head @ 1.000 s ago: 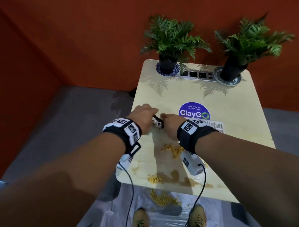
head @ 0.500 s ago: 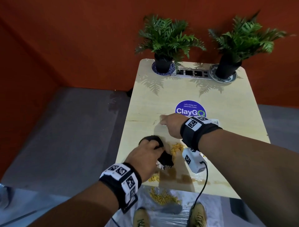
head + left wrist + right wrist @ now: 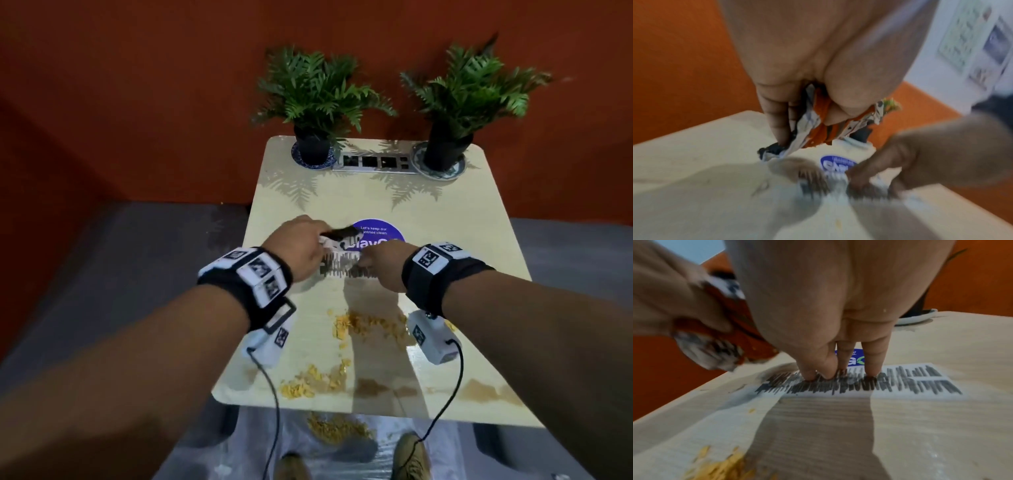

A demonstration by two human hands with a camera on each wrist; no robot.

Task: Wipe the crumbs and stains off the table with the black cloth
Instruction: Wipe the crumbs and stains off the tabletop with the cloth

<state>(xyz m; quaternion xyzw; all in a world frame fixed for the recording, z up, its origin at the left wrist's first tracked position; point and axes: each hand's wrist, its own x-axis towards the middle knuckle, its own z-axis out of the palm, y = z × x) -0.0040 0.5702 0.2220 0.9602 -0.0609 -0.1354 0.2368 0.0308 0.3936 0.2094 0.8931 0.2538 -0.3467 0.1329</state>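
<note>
My left hand (image 3: pixel 303 246) grips the crumpled black cloth (image 3: pixel 342 237), which shows white and orange folds in the left wrist view (image 3: pixel 809 129), just above the pale table (image 3: pixel 445 212). My right hand (image 3: pixel 376 265) is right beside it. Its straight fingertips (image 3: pixel 871 376) press on a white barcode sticker (image 3: pixel 920 382). Yellow crumbs (image 3: pixel 363 325) lie nearer me, and another heap (image 3: pixel 311 382) sits by the front edge. Brown stains (image 3: pixel 486 390) mark the front right of the table.
Two potted ferns (image 3: pixel 315 102) (image 3: pixel 459 99) on saucers flank a socket strip (image 3: pixel 375 161) at the table's far edge, against an orange wall. A round purple sticker (image 3: pixel 376 228) lies just past the hands. Crumbs (image 3: pixel 335 428) lie on plastic sheeting by my shoes (image 3: pixel 411 455).
Half a second ago my left hand held the cloth low, near the crumbs at the front. It has since moved back up beside the right hand, which has stayed on the sticker.
</note>
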